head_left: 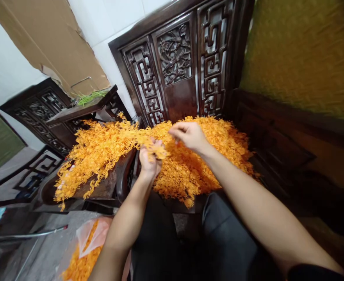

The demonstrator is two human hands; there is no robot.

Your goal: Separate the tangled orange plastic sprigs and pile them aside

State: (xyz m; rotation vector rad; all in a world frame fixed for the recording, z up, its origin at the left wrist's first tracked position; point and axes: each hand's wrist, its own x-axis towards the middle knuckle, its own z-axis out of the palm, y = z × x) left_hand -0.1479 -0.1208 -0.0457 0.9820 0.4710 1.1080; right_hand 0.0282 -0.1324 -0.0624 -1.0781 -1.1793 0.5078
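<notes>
Small orange plastic-looking pieces form a large heap on a dark wooden seat in front of me. A second orange pile lies on the chair to the left, and a strand of linked pieces runs from it to my left hand. That hand is closed around the strand's end, palm partly up, above the near-left side of the heap. Just to its right, my right hand hovers over the heap with thumb and fingertips pinched together. Whatever sits between those fingertips is too small to make out.
A carved dark wooden chair back stands behind the heap. At the left are a small wooden table with green strands and a curved armrest. A plastic bag of orange pieces sits on the floor.
</notes>
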